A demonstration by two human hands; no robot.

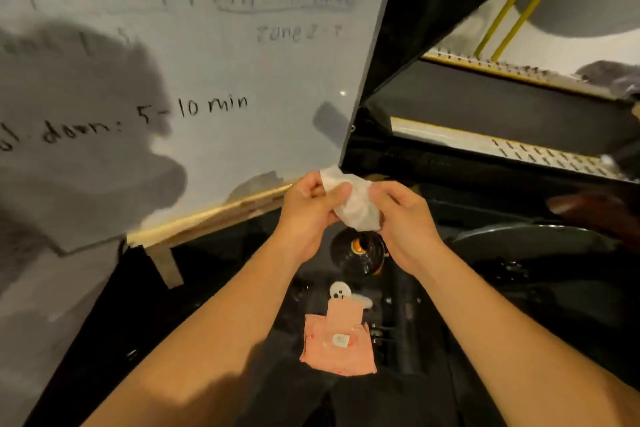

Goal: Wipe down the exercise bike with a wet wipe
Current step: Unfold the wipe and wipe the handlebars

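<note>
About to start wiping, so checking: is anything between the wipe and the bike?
Nothing visible. The left hand and right hand pinch the wipe above the black knob on the bike. A pink packet lies on it nearer you.

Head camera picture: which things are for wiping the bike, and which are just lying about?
For the job:
white crumpled wet wipe, pinched by the left hand and the right hand;
pink soft packet, probably the wipes;
black round knob, probably part of the bike.

Just there:
big whiteboard with handwriting;
yellow metal rails.
</note>
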